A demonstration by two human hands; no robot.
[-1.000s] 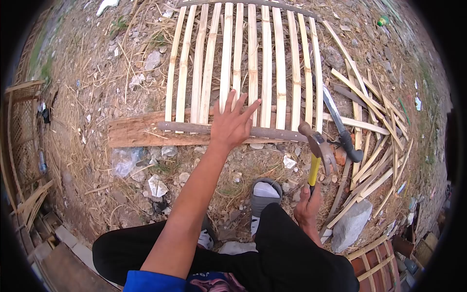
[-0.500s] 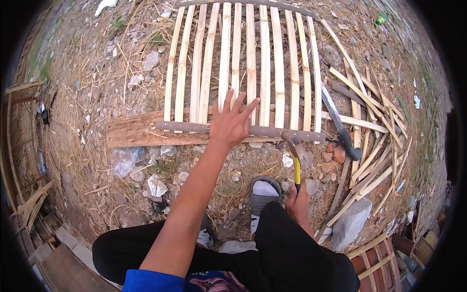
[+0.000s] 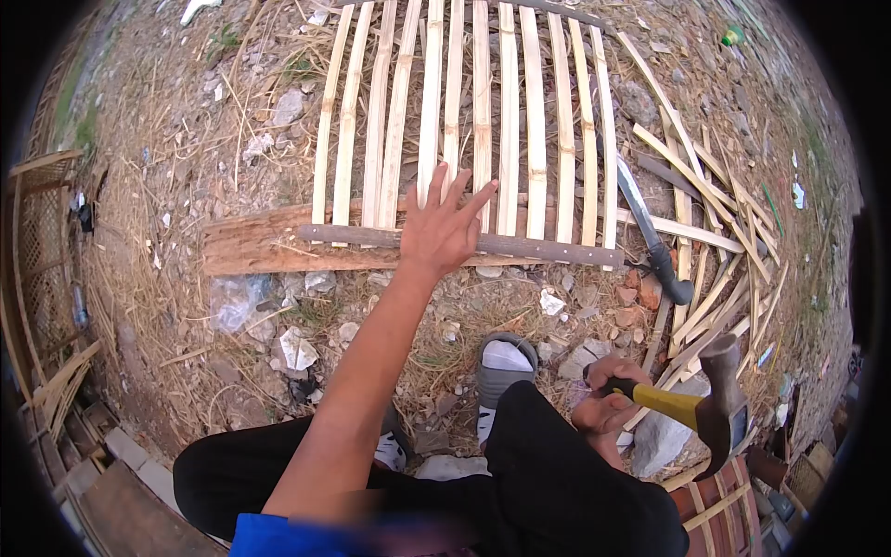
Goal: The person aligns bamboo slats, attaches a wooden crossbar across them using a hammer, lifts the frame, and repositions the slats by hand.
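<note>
My left hand (image 3: pixel 440 225) lies with fingers spread on a frame of pale bamboo slats (image 3: pixel 536 148). Its palm presses on the dark wooden crossbar (image 3: pixel 548 249) at the near ends of the slats. Under that end lies a rough brown plank (image 3: pixel 243 243). My right hand (image 3: pixel 605 401) grips a claw hammer (image 3: pixel 670 404) by its black and yellow handle, off to the right of my knee. The hammer's head points right, away from the crossbar. Beside the frame's right edge rests a machete (image 3: pixel 640 209) with a black handle.
Loose bamboo strips (image 3: pixel 715 213) are heaped on the right, near a large grey stone (image 3: pixel 661 441). A slatted red-brown panel (image 3: pixel 719 511) stands at the lower right. Clear plastic (image 3: pixel 237 302) and rubble lie left of my feet. A lattice-sided wooden structure (image 3: pixel 45 269) borders the far left.
My right hand has swung the hammer back from the crossbar's right part, down and to the right. My left hand keeps its place on the crossbar.
</note>
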